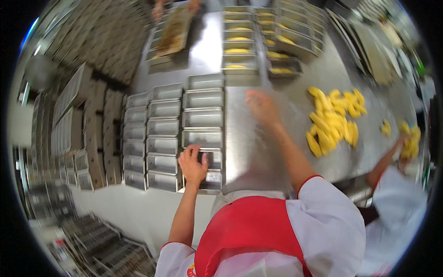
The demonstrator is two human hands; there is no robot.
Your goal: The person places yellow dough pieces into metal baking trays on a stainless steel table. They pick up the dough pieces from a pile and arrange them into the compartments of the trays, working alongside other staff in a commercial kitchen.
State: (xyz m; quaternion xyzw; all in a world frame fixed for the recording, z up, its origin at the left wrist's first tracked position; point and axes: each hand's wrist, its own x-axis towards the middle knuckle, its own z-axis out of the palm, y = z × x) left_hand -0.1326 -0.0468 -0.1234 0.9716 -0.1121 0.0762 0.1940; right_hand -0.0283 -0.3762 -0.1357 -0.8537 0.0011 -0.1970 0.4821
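Note:
My left hand [193,165] rests with curled fingers on the rim of a strapped set of metal loaf pans [202,119], near its closest compartments. Whether its fingers grip the rim cannot be told. Over the steel table [238,138], right of those pans, my right hand [260,105] is raised, blurred, with its fingers apart and nothing seen in it. Further right lies a heap of yellow dough pieces [328,119]. The compartments under and around my left hand hold no dough.
Filled pan sets [241,78] stand at the table's far side, more stacked beside them [297,43]. More bare pan sets [162,128] lie left. A co-worker at right holds yellow dough [410,140]; another person's hands [192,6] hold a brown-stained tray [174,31]. Trays [377,52] lie back right.

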